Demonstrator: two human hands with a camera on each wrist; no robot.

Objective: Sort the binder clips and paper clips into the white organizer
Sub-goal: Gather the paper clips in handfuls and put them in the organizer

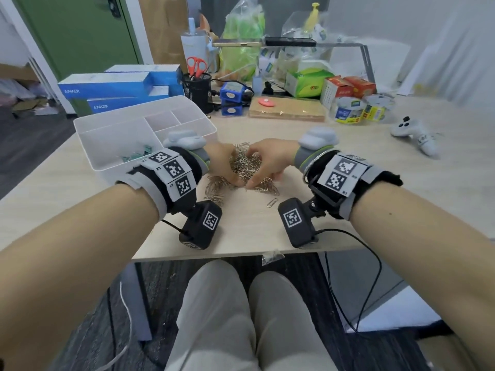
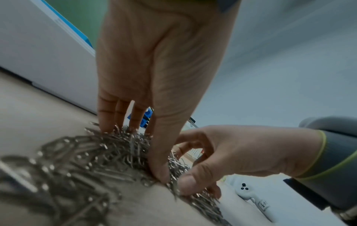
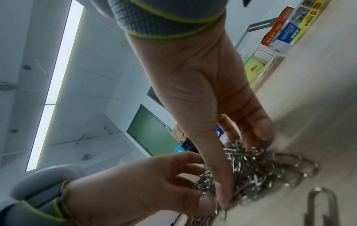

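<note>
A heap of silver paper clips (image 1: 245, 167) lies on the wooden table in front of me. My left hand (image 1: 230, 170) cups its left side and my right hand (image 1: 258, 168) its right side; the thumbs nearly meet at the near edge. In the left wrist view the left hand (image 2: 135, 152) has fingers dug into the paper clips (image 2: 86, 160). The right hand (image 3: 245, 168) curls round the heap (image 3: 257, 165) in its wrist view. One loose clip (image 1: 272, 202) lies nearer me. The white organizer (image 1: 88, 145) stands at left, with green binder clips (image 1: 136, 156) in its front compartment.
Behind the organizer are blue boxes (image 1: 107, 89) and a black mesh cup with scissors (image 1: 197, 89). A cork board (image 1: 286, 109), tape rolls (image 1: 348, 109) and a white game controller (image 1: 412, 132) lie at the back right. The table's front edge (image 1: 214, 254) is close.
</note>
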